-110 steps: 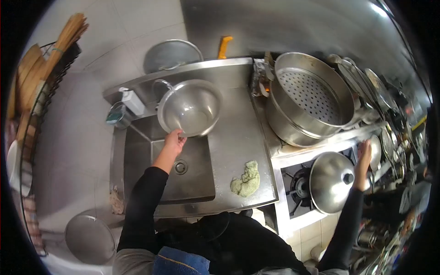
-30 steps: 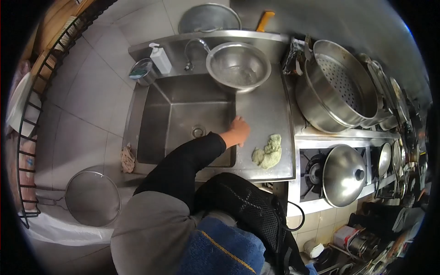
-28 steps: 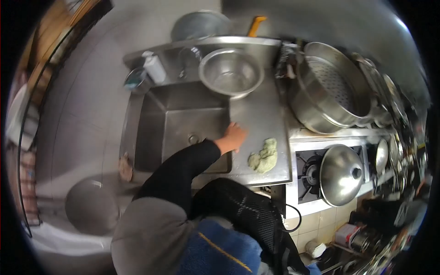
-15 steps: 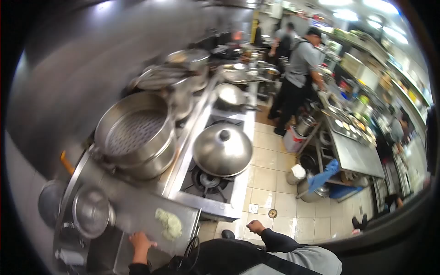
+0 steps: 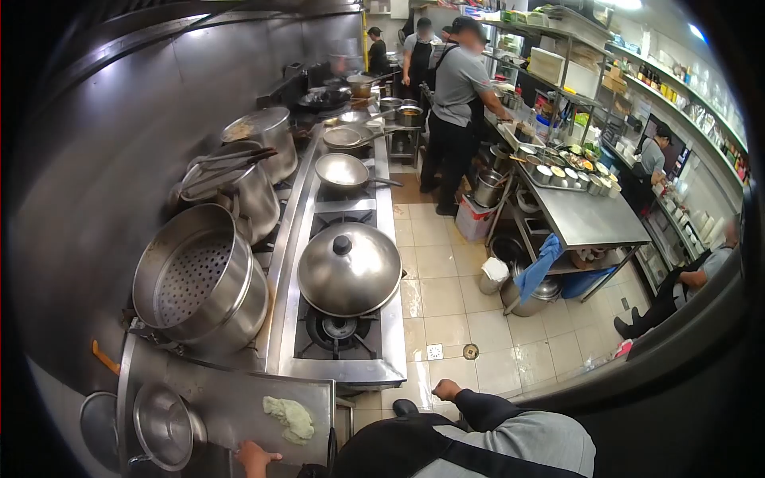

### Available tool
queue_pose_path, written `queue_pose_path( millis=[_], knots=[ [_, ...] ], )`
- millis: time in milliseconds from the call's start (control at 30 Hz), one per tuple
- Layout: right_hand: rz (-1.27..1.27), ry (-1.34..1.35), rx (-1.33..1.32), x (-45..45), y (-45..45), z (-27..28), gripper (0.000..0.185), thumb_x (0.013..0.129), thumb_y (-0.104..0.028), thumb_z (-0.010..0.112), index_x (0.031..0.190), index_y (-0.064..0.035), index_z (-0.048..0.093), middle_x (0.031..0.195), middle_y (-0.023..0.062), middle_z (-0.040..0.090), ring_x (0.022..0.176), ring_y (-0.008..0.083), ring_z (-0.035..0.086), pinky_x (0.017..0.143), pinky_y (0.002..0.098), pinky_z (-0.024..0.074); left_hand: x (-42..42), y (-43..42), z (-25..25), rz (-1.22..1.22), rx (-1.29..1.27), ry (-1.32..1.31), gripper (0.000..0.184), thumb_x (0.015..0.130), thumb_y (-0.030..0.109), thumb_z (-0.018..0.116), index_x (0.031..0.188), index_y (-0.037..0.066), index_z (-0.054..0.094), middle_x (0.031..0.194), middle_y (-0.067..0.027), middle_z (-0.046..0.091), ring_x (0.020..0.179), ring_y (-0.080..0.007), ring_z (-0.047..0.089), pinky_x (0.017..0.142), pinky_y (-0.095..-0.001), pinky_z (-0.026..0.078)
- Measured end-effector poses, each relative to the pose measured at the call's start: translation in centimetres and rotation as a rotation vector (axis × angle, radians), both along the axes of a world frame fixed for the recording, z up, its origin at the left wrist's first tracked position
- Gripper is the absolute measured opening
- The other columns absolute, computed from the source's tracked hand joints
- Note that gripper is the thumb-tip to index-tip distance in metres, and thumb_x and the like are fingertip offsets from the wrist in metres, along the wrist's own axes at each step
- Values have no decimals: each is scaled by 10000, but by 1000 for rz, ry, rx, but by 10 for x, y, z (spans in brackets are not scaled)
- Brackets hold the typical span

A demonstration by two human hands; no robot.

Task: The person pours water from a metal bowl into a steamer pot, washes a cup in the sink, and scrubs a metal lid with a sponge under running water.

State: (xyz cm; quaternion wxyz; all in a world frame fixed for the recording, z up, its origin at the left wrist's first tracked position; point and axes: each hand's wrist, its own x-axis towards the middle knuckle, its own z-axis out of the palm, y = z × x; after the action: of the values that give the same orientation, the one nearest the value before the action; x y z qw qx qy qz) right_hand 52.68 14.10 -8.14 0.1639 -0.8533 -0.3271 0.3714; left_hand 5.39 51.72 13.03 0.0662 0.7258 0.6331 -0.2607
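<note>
View: swung round to stove [image 5: 343, 369]
Left hand [image 5: 256, 457]: spread on counter [image 5: 231, 406], near cloth [image 5: 291, 421]
Right hand [image 5: 447, 389]: curled, above floor [image 5: 458, 299]

One cloth [image 5: 291, 421] and one metal bowl [image 5: 163, 430] are flanking the left hand [image 5: 255, 458], while one domed lid [image 5: 351, 275] is sitting beyond it.

Restaurant kitchen, gas burners [image 5: 338, 327], large steamer pot [image 5: 191, 275], several aproned workers [image 5: 458, 95]
</note>
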Motion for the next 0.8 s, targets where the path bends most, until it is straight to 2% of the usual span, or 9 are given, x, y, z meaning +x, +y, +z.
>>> queue_pose_path(
  millis=[133,200,267,333,433,467,500,600,800],
  knots=[
    [-127,-24,12,1,2,-9,346,748,-351,601,674,-27,694,630,146,658,578,254,647,629,377,517,-3,5,-8,-11,8,16,1037,398,571,896,1164,-45,567,1189,-190,614,1147,-326,573,970,-411,444],
    [-66,-73,-17,2,4,-14,373,753,-362,574,718,-13,698,697,200,664,681,342,657,687,420,522,-6,9,-10,44,-100,3,1044,413,541,904,1194,-47,537,1305,-189,535,1260,-324,471,1056,-433,361],
    [18,-131,-36,1,6,-12,360,757,-333,550,780,-5,699,786,242,657,794,419,634,756,458,510,2,4,6,45,-102,3,1028,413,539,905,1179,-48,549,1297,-193,542,1258,-320,474,1046,-425,371],
    [14,-101,-108,-1,12,12,342,771,-247,490,818,19,698,943,270,651,929,402,629,824,444,504,5,0,11,47,-104,-9,1012,413,537,906,1163,-49,561,1288,-198,550,1256,-316,477,1036,-417,380],
    [63,-55,-129,1,15,16,315,726,-221,519,800,28,696,941,266,655,930,402,632,826,419,510,5,-1,8,9,-62,-16,973,419,529,906,1136,-44,585,1254,-203,573,1231,-317,501,1012,-402,406],
    [54,-48,-134,-2,11,15,315,726,-221,519,800,28,696,941,266,655,930,402,632,826,419,510,2,-1,4,-21,-23,-37,910,421,509,912,1074,-49,614,1173,-214,613,1150,-332,559,976,-415,432],
    [-13,1,-122,-1,8,13,291,709,-248,576,791,2,702,897,234,669,882,391,639,801,417,513,1,-1,2,-50,17,-60,847,423,489,918,1012,-53,643,1091,-226,653,1070,-346,618,940,-428,457],
    [-155,29,-108,-5,2,10,285,647,-285,695,779,-33,712,842,183,692,833,361,655,771,405,517,4,-1,6,-41,11,-47,832,414,481,922,991,-52,649,1070,-223,660,1065,-340,621,935,-428,460],
    [-76,-42,-107,-8,-8,-8,324,688,-324,664,745,-7,697,803,216,673,808,358,652,751,408,514,16,-8,25,-42,12,-49,981,405,484,926,1137,-48,547,1113,-211,648,1076,-331,617,926,-417,464]
  ],
)
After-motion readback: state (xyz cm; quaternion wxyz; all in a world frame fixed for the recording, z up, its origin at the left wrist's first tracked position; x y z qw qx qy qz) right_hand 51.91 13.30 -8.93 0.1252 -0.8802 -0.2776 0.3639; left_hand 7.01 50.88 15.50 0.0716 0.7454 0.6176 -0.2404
